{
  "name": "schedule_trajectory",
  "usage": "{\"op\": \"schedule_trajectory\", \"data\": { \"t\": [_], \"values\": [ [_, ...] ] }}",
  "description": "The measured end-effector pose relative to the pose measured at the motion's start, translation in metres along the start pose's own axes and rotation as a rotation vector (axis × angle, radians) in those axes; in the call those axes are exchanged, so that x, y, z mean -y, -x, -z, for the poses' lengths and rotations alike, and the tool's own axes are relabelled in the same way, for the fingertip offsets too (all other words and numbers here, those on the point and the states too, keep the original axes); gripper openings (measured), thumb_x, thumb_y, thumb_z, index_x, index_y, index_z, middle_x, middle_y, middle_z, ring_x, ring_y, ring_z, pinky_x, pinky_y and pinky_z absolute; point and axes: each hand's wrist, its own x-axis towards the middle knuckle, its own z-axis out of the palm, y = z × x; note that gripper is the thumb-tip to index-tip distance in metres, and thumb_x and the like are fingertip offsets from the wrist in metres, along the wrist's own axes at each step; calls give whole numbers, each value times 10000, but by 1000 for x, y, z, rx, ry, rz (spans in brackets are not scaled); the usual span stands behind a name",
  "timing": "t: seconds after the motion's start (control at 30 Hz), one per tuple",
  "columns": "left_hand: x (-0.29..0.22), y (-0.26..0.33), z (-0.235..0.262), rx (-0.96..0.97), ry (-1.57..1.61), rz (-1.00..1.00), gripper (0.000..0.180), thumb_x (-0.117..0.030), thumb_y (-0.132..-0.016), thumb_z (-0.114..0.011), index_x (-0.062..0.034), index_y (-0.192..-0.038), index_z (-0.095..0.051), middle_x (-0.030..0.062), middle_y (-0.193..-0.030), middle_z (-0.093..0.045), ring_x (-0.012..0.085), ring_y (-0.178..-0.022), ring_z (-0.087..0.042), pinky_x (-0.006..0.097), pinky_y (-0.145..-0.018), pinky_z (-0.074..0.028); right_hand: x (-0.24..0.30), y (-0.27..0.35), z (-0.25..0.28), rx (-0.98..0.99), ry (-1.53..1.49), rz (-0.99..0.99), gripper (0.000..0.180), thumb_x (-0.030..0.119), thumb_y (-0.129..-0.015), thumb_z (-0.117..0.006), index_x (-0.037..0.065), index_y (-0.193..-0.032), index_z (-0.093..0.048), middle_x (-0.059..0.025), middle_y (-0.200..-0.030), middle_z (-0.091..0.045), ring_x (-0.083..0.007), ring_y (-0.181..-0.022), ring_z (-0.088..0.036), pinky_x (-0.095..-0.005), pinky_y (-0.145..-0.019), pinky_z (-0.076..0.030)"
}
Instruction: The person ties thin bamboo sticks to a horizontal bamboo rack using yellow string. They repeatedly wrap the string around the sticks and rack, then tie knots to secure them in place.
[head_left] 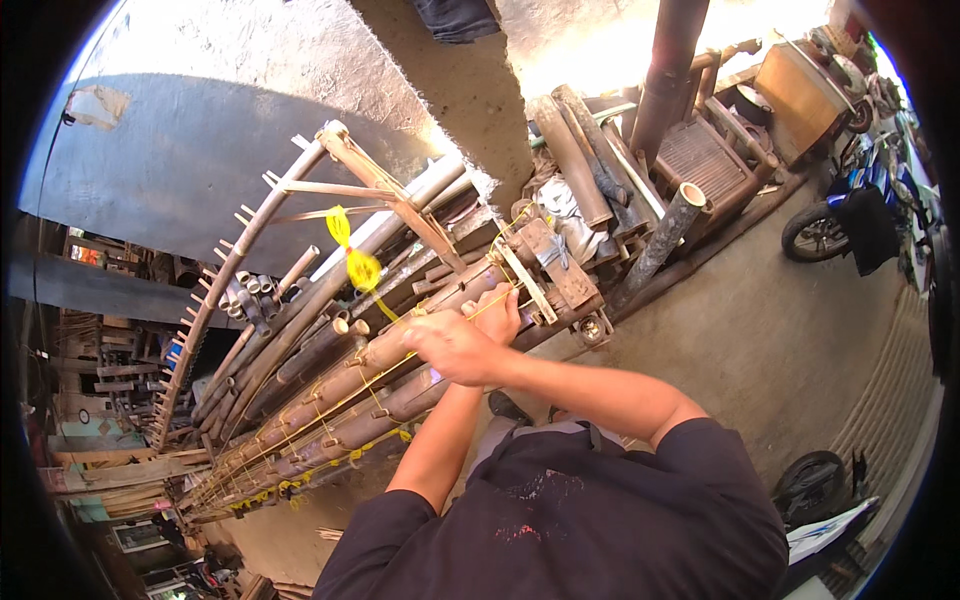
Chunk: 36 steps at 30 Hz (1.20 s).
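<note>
My forearms cross over a long bamboo pole [370, 362] strung with thin yellow cord. My right hand [450, 345], slightly blurred, lies on the left, above my left wrist. Its fingers are closed on the yellow cord, which runs up to a loose yellow bundle [363, 270] beyond the pole. My left hand [495, 315] is farther right, by a small wooden crossbar [527, 285] at the pole's end. Its fingers are curled in, with cord passing close by; what they grip is partly hidden. Short pegs stick out along the pole.
A second bamboo pole [420, 395] runs alongside, nearer me. Beyond stands a pegged wooden frame [235, 260]. Bamboo lengths [570, 160] are stacked behind the work. An upright dark post [672, 80] and a wooden chair [705, 165] are at far right, with a motorcycle [850, 215] beyond.
</note>
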Motion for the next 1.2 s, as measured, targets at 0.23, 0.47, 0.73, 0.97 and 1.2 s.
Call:
{"op": "schedule_trajectory", "data": {
  "t": [0.23, 0.47, 0.73, 0.97, 1.2],
  "values": [
    [7, -11, 2, 112, 282, 49, 281, -317, -993, -485, -137, -1095, -675, 182, -976, -702, 410, -940, -636, 506, -830, -373, -60, -77, 110, 63, 1546, -537, 475, 482, -944, -506, 113, -1155, -718, -148, -1237, -626, -285, -1190, -515, -468, -960, -332],
    [-6, -6, 10, 62, 124, 27, 252, -274, -998, -482, -107, -990, -670, 187, -889, -696, 400, -803, -647, 485, -786, -348, -119, -98, 108, 111, 1795, -436, 314, 239, -898, -559, 105, -1120, -736, -168, -1238, -593, -300, -1180, -481, -458, -946, -312],
    [-4, -2, -3, -93, 212, -28, 203, -242, -997, -493, -141, -971, -666, 145, -822, -682, 348, -821, -634, 473, -785, -331, -101, -116, 110, 461, 1719, -523, 249, 227, -886, -599, 153, -1063, -756, -52, -1104, -725, -212, -1059, -655, -457, -930, -305],
    [-10, -5, -4, -108, 190, -52, 165, -235, -996, -500, -142, -952, -629, 118, -812, -654, 321, -801, -600, 458, -797, -318, -127, -138, 158, 14, 935, -641, 291, 278, -920, -592, 65, -1061, -730, -138, -1081, -715, -230, -1011, -674, -413, -834, -451],
    [-3, 1, 0, -51, 147, -6, 230, -282, -1013, -473, -143, -970, -652, 85, -814, -671, 298, -816, -622, 449, -779, -338, -10, -75, 158, -351, -641, -249, 194, 235, -970, -518, 54, -931, -579, -41, -708, -577, -171, -517, -510, -365, -569, -451]
  ]
}}
